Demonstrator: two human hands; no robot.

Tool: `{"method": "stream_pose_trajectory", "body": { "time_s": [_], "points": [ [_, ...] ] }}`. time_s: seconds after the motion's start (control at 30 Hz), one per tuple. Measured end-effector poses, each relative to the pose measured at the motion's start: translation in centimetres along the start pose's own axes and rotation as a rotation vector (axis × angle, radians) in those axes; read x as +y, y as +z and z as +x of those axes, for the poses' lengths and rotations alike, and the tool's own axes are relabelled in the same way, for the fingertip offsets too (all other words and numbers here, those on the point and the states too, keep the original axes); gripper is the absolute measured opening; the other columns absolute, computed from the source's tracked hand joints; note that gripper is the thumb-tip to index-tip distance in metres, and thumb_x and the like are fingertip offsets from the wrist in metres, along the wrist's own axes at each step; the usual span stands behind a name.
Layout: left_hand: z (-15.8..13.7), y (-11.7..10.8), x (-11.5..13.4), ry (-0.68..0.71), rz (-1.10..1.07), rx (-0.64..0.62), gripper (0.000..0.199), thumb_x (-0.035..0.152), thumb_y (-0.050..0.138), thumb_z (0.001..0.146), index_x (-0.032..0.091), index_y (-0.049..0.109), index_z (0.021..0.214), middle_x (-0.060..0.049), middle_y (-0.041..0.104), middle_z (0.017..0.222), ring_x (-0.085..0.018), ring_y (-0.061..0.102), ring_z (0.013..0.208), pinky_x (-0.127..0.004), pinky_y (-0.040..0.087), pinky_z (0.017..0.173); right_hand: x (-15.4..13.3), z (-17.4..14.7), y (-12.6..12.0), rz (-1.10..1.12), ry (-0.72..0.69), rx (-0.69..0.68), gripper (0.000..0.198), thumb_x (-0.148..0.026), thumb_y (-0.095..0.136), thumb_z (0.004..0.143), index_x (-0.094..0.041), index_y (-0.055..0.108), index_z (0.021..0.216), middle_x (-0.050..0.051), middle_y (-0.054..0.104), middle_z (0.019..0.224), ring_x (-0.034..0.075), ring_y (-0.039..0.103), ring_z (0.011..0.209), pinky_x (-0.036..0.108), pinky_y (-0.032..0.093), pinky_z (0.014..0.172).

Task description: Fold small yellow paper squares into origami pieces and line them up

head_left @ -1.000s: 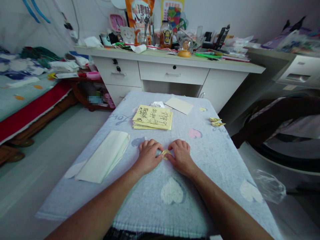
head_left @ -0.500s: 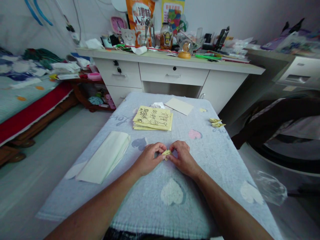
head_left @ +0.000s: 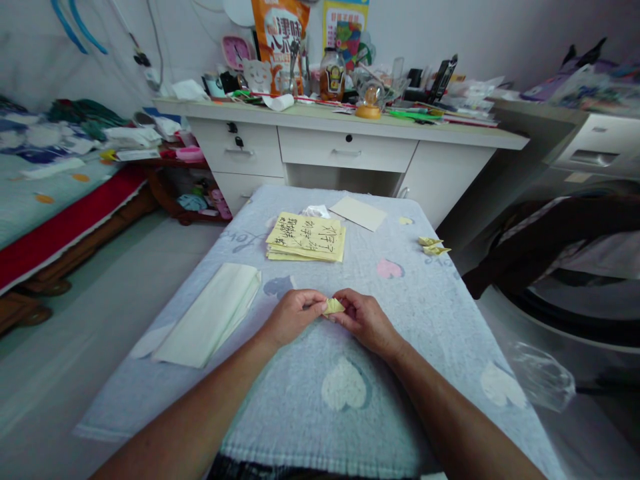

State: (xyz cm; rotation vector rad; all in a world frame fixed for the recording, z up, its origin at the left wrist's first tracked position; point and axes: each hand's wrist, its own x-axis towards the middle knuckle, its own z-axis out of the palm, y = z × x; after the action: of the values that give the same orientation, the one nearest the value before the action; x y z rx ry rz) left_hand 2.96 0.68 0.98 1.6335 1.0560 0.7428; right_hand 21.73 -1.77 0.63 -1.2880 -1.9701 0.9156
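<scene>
Between my two hands is a small folded piece of yellow paper (head_left: 333, 306). My left hand (head_left: 295, 315) pinches its left end between thumb and fingers. On the other side my right hand (head_left: 367, 320) grips the right end, with its fingertips partly hidden by the paper and thumb. Just beyond my hands lies a stack of yellow paper sheets (head_left: 305, 238) with black handwriting. Two small folded yellow paper shapes (head_left: 434, 247) sit side by side near the table's right edge.
A blue cloth with hearts (head_left: 345, 385) covers the table. Folded pale paper (head_left: 207, 317) lies left; a cream card (head_left: 358, 213) and a crumpled white tissue (head_left: 316, 211) are at the back. Beyond stands a cluttered white desk (head_left: 325, 119), with a washing machine (head_left: 595, 150) to the right.
The folded yellow paper has turned and now shows a broader, triangular face. My fingers have shifted their hold on it, and both hands sit slightly lower.
</scene>
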Motion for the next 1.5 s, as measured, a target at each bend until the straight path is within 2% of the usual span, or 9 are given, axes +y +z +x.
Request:
{"method": "stream_pose_trajectory", "body": {
  "time_s": [0.1, 0.5, 0.7, 0.97, 1.03, 1.1, 1.23, 1.33, 1.5],
  "points": [
    [0.0, 0.0, -0.2, 0.004, -0.018, 0.021, 0.017, 0.026, 0.059, 0.079, 0.013, 0.069, 0.077, -0.003, 0.072, 0.074, -0.015, 0.065, 0.069, -0.023, 0.048, 0.067, -0.4, -0.1, -0.1, -0.008, -0.013, -0.030, 0.012, -0.030, 0.062, 0.086, -0.018, 0.063, 0.088, -0.003, 0.058, 0.067, 0.010, 0.051, 0.059, 0.021, 0.034, 0.056],
    [0.0, -0.1, -0.7, -0.026, 0.026, 0.011, 0.012, 0.024, 0.062, 0.073, 0.013, 0.068, 0.076, -0.001, 0.070, 0.072, -0.013, 0.062, 0.069, -0.022, 0.046, 0.067, -0.5, -0.1, 0.1, 0.032, -0.006, -0.027, 0.007, -0.019, 0.064, 0.081, -0.017, 0.064, 0.088, -0.003, 0.058, 0.066, 0.010, 0.051, 0.060, 0.019, 0.035, 0.057],
    [-0.1, -0.3, -0.2, -0.040, 0.063, -0.024, 0.012, 0.022, 0.060, 0.072, 0.014, 0.068, 0.075, 0.001, 0.067, 0.065, -0.012, 0.059, 0.062, -0.021, 0.043, 0.060, -0.7, -0.1, 0.1, 0.040, -0.020, -0.063, 0.008, -0.022, 0.063, 0.083, -0.017, 0.064, 0.089, -0.002, 0.059, 0.069, 0.010, 0.051, 0.061, 0.019, 0.036, 0.057],
    [-0.3, -0.4, 0.2, -0.020, -0.032, -0.060, 0.015, 0.026, 0.058, 0.078, 0.014, 0.067, 0.077, -0.002, 0.071, 0.072, -0.015, 0.064, 0.069, -0.024, 0.047, 0.068, -1.0, -0.3, -0.1, 0.059, -0.048, -0.075, 0.015, -0.017, 0.056, 0.084, -0.020, 0.059, 0.099, -0.003, 0.056, 0.069, 0.010, 0.049, 0.059, 0.020, 0.036, 0.055],
    [-0.3, -0.5, 0.2, -0.023, -0.036, -0.065, 0.015, 0.025, 0.058, 0.077, 0.013, 0.067, 0.075, -0.002, 0.070, 0.071, -0.015, 0.064, 0.068, -0.024, 0.047, 0.067, -0.9, -0.4, 0.1, 0.082, -0.057, -0.032, 0.023, -0.016, 0.057, 0.083, -0.021, 0.053, 0.106, -0.003, 0.056, 0.075, 0.010, 0.051, 0.062, 0.020, 0.038, 0.056],
    [-0.3, -0.5, 0.2, -0.026, -0.043, -0.066, 0.014, 0.025, 0.059, 0.077, 0.013, 0.066, 0.074, -0.002, 0.070, 0.070, -0.014, 0.064, 0.067, -0.024, 0.047, 0.067, -0.8, -0.4, 0.3, 0.084, -0.106, 0.034, 0.026, -0.015, 0.058, 0.081, -0.021, 0.050, 0.106, 0.001, 0.056, 0.090, 0.011, 0.054, 0.073, 0.021, 0.043, 0.062],
    [-0.2, -0.4, 0.3, -0.042, -0.063, -0.062, 0.015, 0.026, 0.060, 0.076, 0.013, 0.068, 0.076, -0.003, 0.071, 0.072, -0.016, 0.065, 0.070, -0.024, 0.047, 0.067, -0.4, -0.3, 0.8, 0.004, -0.263, 0.118, 0.016, -0.011, 0.058, 0.081, -0.021, 0.058, 0.093, 0.006, 0.045, 0.114, 0.015, 0.052, 0.097, 0.026, 0.046, 0.080],
    [-0.2, -0.3, 0.3, -0.058, -0.076, -0.059, 0.016, 0.026, 0.061, 0.076, 0.012, 0.068, 0.079, -0.004, 0.072, 0.074, -0.017, 0.066, 0.071, -0.025, 0.048, 0.068, -0.2, -0.3, 1.0, -0.097, -0.294, 0.136, 0.016, -0.012, 0.057, 0.083, -0.023, 0.064, 0.093, 0.006, 0.043, 0.116, 0.017, 0.051, 0.099, 0.029, 0.046, 0.083],
    [-0.1, -0.3, 0.2, -0.075, -0.092, -0.056, 0.013, 0.022, 0.059, 0.076, 0.013, 0.068, 0.077, -0.002, 0.071, 0.072, -0.016, 0.066, 0.069, -0.024, 0.048, 0.066, -0.4, -0.2, 1.1, -0.211, -0.278, 0.131, 0.015, -0.021, 0.055, 0.089, -0.026, 0.067, 0.097, 0.006, 0.047, 0.112, 0.018, 0.050, 0.094, 0.032, 0.047, 0.079]
  ]
}}
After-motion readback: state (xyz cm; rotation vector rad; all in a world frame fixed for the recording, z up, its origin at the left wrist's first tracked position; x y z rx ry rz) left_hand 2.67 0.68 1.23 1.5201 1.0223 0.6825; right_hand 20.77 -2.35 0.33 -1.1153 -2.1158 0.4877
